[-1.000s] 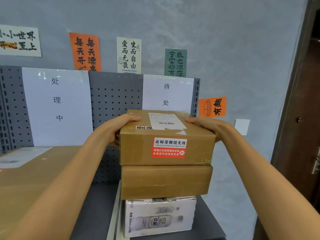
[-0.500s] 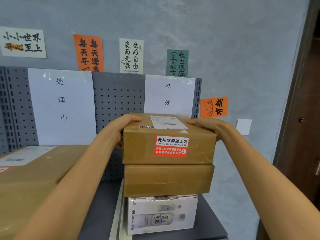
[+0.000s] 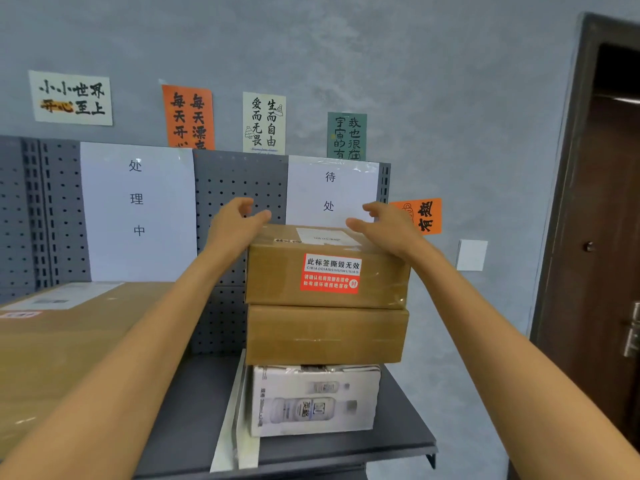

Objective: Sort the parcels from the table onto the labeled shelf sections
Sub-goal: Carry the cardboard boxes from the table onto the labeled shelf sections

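While both bare hands hover with fingers spread and relaxed, gripping nothing, the brown cardboard parcel with a red and white seal sticker (image 3: 327, 268) sits on top of a stack at the right end of the dark grey metal shelf (image 3: 346, 445). The left hand (image 3: 235, 225) is just beside the parcel's upper left corner, the right hand (image 3: 384, 223) just above its upper right corner; whether either wrist brushes the cardboard I cannot tell. Under this parcel lies a plain brown cardboard box (image 3: 325, 336), and under that a white carton printed with bottle pictures (image 3: 315, 400), which stands on the shelf board. Behind the stack, a white paper sheet with the characters 待处 (image 3: 330, 192) is taped to the grey perforated back panel (image 3: 239, 188). Further left, a second white sheet reading 处理中 (image 3: 136, 209) marks another section, where a large flat brown cardboard box (image 3: 69, 344) rests with a white shipping label on its top. A pale strip (image 3: 230, 420) lies on the board between the two sections.
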